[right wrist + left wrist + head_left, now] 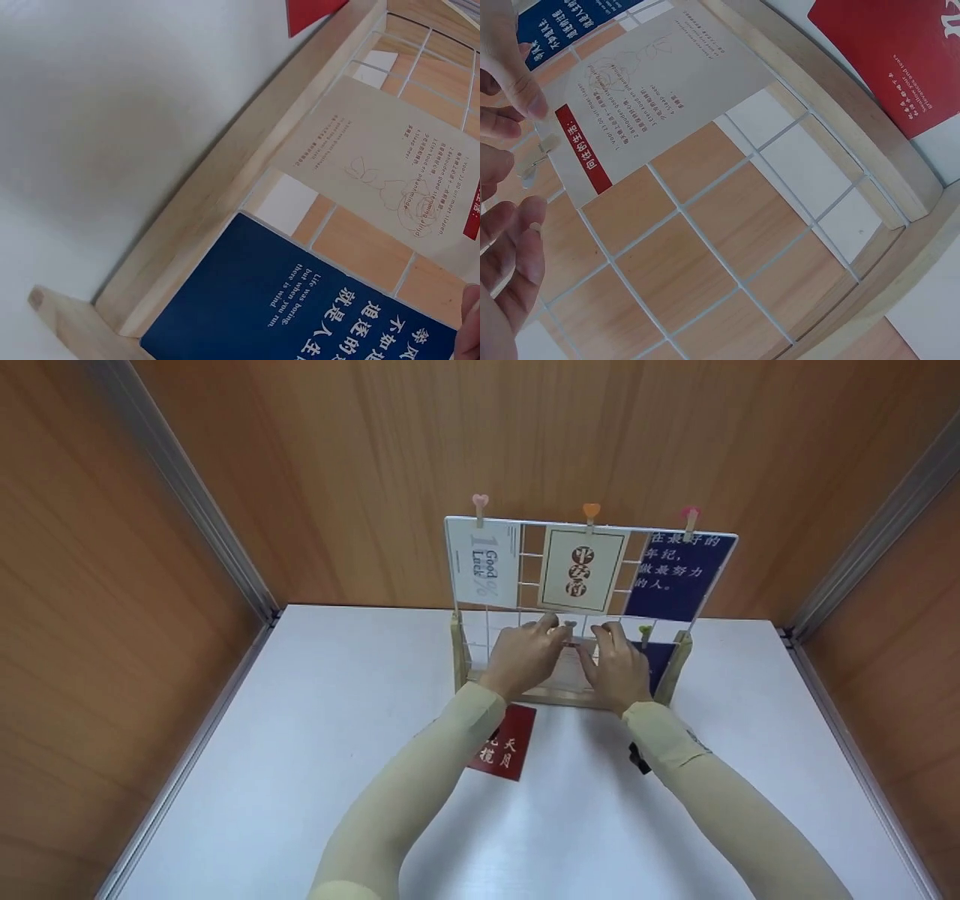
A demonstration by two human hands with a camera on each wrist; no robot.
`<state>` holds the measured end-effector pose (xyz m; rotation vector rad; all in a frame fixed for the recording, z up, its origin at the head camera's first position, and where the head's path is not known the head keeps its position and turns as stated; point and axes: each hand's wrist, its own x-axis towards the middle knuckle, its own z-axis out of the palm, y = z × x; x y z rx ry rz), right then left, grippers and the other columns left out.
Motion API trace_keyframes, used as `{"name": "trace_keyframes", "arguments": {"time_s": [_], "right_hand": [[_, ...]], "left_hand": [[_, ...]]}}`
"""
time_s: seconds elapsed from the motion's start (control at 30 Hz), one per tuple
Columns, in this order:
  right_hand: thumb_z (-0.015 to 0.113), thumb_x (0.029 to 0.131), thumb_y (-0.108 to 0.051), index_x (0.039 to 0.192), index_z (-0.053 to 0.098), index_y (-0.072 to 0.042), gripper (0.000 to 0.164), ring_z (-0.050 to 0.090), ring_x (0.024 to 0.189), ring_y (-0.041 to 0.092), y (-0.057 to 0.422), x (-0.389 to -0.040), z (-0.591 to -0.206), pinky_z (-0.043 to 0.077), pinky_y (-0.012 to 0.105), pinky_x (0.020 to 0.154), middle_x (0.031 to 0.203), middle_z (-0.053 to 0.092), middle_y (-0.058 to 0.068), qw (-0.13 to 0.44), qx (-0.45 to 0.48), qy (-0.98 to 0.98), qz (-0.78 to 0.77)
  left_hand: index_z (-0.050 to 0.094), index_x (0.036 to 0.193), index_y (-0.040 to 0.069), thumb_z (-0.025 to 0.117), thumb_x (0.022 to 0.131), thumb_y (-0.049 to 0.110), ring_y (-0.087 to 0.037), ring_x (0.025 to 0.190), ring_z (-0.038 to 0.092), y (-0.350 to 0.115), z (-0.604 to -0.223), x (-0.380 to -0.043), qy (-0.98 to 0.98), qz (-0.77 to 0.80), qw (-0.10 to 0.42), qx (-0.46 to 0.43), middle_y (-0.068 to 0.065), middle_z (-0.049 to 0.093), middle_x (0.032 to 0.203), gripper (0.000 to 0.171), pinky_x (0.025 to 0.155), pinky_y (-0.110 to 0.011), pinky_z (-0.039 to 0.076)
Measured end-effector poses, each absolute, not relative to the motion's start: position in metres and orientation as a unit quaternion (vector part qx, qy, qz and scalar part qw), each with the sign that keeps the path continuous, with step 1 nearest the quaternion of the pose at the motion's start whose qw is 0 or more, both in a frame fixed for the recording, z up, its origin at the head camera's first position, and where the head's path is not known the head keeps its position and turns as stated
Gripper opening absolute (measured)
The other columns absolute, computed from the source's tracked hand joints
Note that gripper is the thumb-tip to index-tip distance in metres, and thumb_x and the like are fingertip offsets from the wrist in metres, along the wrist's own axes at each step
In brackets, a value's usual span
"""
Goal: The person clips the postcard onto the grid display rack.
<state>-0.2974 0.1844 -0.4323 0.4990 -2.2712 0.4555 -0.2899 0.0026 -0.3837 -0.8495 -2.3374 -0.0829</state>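
A cream card with a red title band [667, 97] lies against the lower middle of a white wire grid [531, 583]. A pale heart-topped clip [529, 174] sits at its top edge. My right hand [619, 664] pinches the card's upper corner, its thumb [526, 97] on the face. My left hand [525, 652] is just left of the clip, fingers bent loosely, the thumb apart from it. In the right wrist view only a fingertip [469, 322] of the right hand shows. Beside the cream card hangs a dark blue card [277, 292] under a green clip [645, 631].
Three cards hang along the top: a white card [465, 577], a cream card [559, 585] and a navy card [667, 600], under heart clips. A wooden base [225, 165] holds the grid. A red card [517, 735] lies on the white table [337, 697] in front.
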Motion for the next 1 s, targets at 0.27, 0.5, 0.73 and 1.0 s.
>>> {"name": "trace_keyframes", "arguments": {"time_s": [0.27, 0.5, 0.73, 1.0], "right_hand": [[0.076, 0.085, -0.022, 0.107, 0.054, 0.001, 0.038, 0.051, 0.052, 0.025, 0.177, -0.288, -0.438, 0.045, 0.040, 0.041, 0.107, 0.050, 0.019, 0.401, 0.172, -0.869, 0.232], [0.074, 0.085, -0.016, 0.101, 0.057, 0.001, 0.028, 0.050, 0.050, 0.022, 0.167, -0.278, -0.451, 0.044, 0.036, 0.039, 0.096, 0.053, 0.014, 0.398, 0.205, -0.865, 0.228], [0.072, 0.086, -0.014, 0.099, 0.060, 0.000, 0.022, 0.059, 0.055, 0.027, 0.154, -0.270, -0.464, 0.049, 0.039, 0.042, 0.092, 0.059, 0.014, 0.382, 0.220, -0.869, 0.226], [0.072, 0.088, -0.017, 0.095, 0.064, -0.001, 0.019, 0.060, 0.051, 0.025, 0.142, -0.263, -0.476, 0.048, 0.038, 0.042, 0.083, 0.064, 0.011, 0.329, 0.234, -0.892, 0.204]], "left_hand": [[0.070, 0.116, 0.013, 0.067, 0.095, 0.023, -0.016, 0.078, 0.068, -0.014, -0.382, -0.280, -0.898, -0.064, 0.295, -0.319, -0.006, 0.064, 0.112, 0.023, 0.062, -0.027, 0.056], [0.069, 0.119, 0.015, 0.069, 0.094, 0.025, -0.019, 0.088, 0.070, -0.029, -0.390, -0.273, -0.911, -0.077, 0.269, -0.303, -0.007, 0.064, 0.116, 0.027, 0.069, -0.030, 0.057], [0.068, 0.124, 0.015, 0.069, 0.094, 0.029, -0.020, 0.094, 0.069, -0.044, -0.398, -0.266, -0.926, -0.074, 0.247, -0.276, -0.006, 0.064, 0.118, 0.033, 0.072, -0.032, 0.058], [0.066, 0.129, 0.019, 0.067, 0.093, 0.035, -0.020, 0.101, 0.065, -0.061, -0.407, -0.257, -0.940, -0.083, 0.215, -0.252, -0.005, 0.062, 0.125, 0.040, 0.079, -0.033, 0.057]]}}
